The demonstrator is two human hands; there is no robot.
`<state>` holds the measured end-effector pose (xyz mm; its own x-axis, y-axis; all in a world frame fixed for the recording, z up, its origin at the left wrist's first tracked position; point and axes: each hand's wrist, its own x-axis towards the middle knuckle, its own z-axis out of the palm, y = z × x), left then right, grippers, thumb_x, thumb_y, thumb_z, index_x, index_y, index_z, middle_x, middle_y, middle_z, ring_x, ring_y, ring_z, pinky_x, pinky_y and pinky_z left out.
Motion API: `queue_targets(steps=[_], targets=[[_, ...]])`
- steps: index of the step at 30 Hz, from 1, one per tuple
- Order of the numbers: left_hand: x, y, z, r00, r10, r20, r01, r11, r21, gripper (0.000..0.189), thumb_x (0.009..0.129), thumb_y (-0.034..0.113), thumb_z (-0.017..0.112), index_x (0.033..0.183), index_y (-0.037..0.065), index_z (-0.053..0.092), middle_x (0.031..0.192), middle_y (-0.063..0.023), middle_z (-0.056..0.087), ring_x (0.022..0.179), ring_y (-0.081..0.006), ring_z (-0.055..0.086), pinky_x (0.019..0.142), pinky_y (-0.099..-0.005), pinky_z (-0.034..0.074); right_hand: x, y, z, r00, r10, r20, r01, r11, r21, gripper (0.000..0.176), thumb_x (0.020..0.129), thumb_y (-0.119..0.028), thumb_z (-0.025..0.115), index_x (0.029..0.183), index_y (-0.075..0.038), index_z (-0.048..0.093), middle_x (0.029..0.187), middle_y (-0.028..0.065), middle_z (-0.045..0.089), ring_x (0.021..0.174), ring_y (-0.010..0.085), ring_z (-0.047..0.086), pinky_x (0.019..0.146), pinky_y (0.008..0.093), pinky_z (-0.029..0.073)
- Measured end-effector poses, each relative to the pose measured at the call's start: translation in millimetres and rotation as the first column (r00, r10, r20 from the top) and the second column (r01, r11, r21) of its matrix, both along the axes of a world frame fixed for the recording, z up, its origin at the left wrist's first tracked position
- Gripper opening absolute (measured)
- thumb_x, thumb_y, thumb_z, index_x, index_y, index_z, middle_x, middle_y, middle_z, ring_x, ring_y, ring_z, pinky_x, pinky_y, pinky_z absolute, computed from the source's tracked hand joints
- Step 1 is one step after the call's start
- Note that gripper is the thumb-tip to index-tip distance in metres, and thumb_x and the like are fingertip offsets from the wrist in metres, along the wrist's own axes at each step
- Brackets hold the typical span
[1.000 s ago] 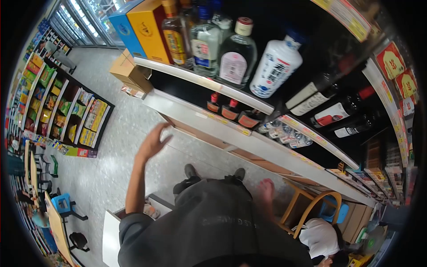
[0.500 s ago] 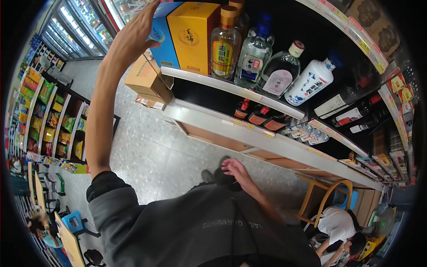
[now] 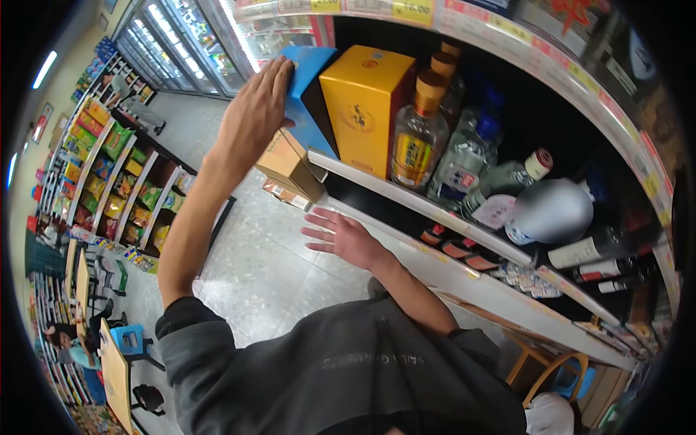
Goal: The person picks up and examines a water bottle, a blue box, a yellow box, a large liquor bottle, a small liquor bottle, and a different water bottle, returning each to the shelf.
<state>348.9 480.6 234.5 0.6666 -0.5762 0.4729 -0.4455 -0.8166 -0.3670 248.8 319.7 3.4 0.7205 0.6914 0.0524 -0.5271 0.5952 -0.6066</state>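
My left hand point(image 3: 259, 104) lies against the outer side of a tall blue box point(image 3: 310, 119) at the left end of the shelf. Its fingers reach up near the box's top edge and the thumb is at the near side. Beside it stands a yellow box point(image 3: 364, 119), with a dark wedge between the two. My right hand point(image 3: 348, 239) is raised in front of the shelf, fingers spread, holding nothing. To the right of the boxes stand a gold-capped liquor bottle point(image 3: 419, 141), a blue-capped clear bottle point(image 3: 464, 163) and a red-capped bottle point(image 3: 511, 185).
A white shelf edge point(image 3: 428, 206) runs below the bottles, with smaller bottles lower down. Cardboard boxes point(image 3: 293, 167) stand past the shelf end. A snack rack point(image 3: 123, 192) is across the aisle. A wooden chair point(image 3: 562, 377) and a person in white point(image 3: 549, 415) are at lower right.
My right hand has risen from near my body towards the shelf. The view has shifted, bringing the left hand and box tops fully into sight. The blue box now leans away from the yellow one.
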Motion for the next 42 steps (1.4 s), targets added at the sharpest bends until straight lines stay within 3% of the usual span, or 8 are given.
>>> queue_targets(steps=[2,8,13,22,30,35,38,42], targets=[[-15.8,3.1,-4.5,1.000,0.017,0.010,-0.016,1.000,-0.020,0.087,0.069,0.019,0.077,0.140,-0.004,0.032,0.147,-0.0170,0.036,0.135,-0.0302,0.036,0.112,-0.0368,0.033,23.0,15.1,17.9,0.992,0.114,-0.047,-0.086,0.918,0.388,0.089,0.088,-0.058,0.052,0.145,0.001,0.019,0.149,0.0199,0.027,0.137,0.0348,0.030,0.115,0.0484,0.026],[-64.2,8.8,-24.4,0.996,0.073,-0.054,-0.088,0.930,-0.358,0.079,0.070,0.003,0.074,0.139,0.002,0.036,0.147,-0.0172,0.036,0.135,-0.0338,0.037,0.109,-0.0422,0.035,60.4,59.4,49.7,0.989,0.133,-0.061,-0.073,0.807,0.587,0.116,0.073,-0.072,0.058,0.146,0.004,0.009,0.152,0.0177,0.018,0.143,0.0297,0.017,0.117,0.0469,0.018],[-73.9,24.8,-42.6,1.000,0.001,0.027,0.010,0.904,-0.427,0.091,0.057,-0.003,0.081,0.138,0.006,0.040,0.135,-0.0198,0.042,0.122,-0.0400,0.044,0.097,-0.0447,0.044,73.3,72.2,60.8,0.984,0.084,-0.156,0.046,0.729,0.683,0.098,0.074,-0.064,0.066,0.148,-0.016,0.024,0.152,0.0039,0.028,0.141,0.0232,0.023,0.116,0.0434,0.021],[-57.4,74.3,-77.6,0.983,-0.182,-0.026,0.145,0.856,-0.496,0.109,0.053,0.006,0.090,0.144,0.010,0.031,0.140,-0.0206,0.025,0.115,-0.0339,0.043,0.088,-0.0406,0.048,82.8,85.3,35.0,0.975,-0.104,-0.197,0.199,0.805,0.560,0.081,0.080,-0.061,0.063,0.142,-0.016,0.039,0.143,0.0037,0.045,0.131,0.0247,0.041,0.109,0.0464,0.031],[3.2,100.5,-95.4,0.640,-0.768,0.013,0.570,0.464,-0.678,0.134,0.053,0.012,0.091,0.148,0.017,-0.003,0.135,-0.0240,0.039,0.132,-0.0459,0.037,0.109,-0.0510,0.034,82.4,90.7,24.0,0.890,-0.453,-0.048,0.435,0.813,0.387,0.084,0.086,-0.071,0.044,0.143,-0.010,0.035,0.142,0.0148,0.044,0.128,0.0299,0.046,0.106,0.0484,0.038],[3.9,104.6,-85.5,0.367,-0.907,0.207,0.808,0.201,-0.554,0.117,0.060,0.024,0.089,0.147,0.016,0.011,0.131,-0.0180,0.042,0.132,-0.0442,0.037,0.111,-0.0591,0.025,52.6,102.6,37.9,0.867,-0.476,-0.146,0.498,0.820,0.283,0.085,0.086,-0.071,0.040,0.143,-0.009,0.034,0.142,0.0154,0.043,0.126,0.0303,0.047,0.103,0.0477,0.041],[-12.9,123.8,-75.3,0.251,-0.967,-0.052,0.600,0.197,-0.775,0.092,0.064,0.041,0.083,0.138,0.011,0.038,0.126,-0.0162,0.045,0.129,-0.0410,0.041,0.112,-0.0599,0.023,28.8,111.8,31.4,0.868,-0.470,-0.163,0.497,0.831,0.251,0.083,0.087,-0.069,0.041,0.143,-0.007,0.034,0.140,0.0166,0.043,0.124,0.0314,0.048,0.101,0.0479,0.042],[-52.2,122.4,-71.0,0.069,-0.940,0.333,0.732,-0.179,-0.657,0.071,0.063,0.036,0.081,0.121,0.006,0.050,0.123,-0.0180,0.045,0.113,-0.0346,0.050,0.107,-0.0553,0.033,-3.3,123.7,23.1,0.877,-0.444,-0.185,0.475,0.860,0.189,0.081,0.088,-0.065,0.042,0.142,-0.006,0.034,0.138,0.0181,0.044,0.123,0.0328,0.049,0.099,0.0481,0.043]])
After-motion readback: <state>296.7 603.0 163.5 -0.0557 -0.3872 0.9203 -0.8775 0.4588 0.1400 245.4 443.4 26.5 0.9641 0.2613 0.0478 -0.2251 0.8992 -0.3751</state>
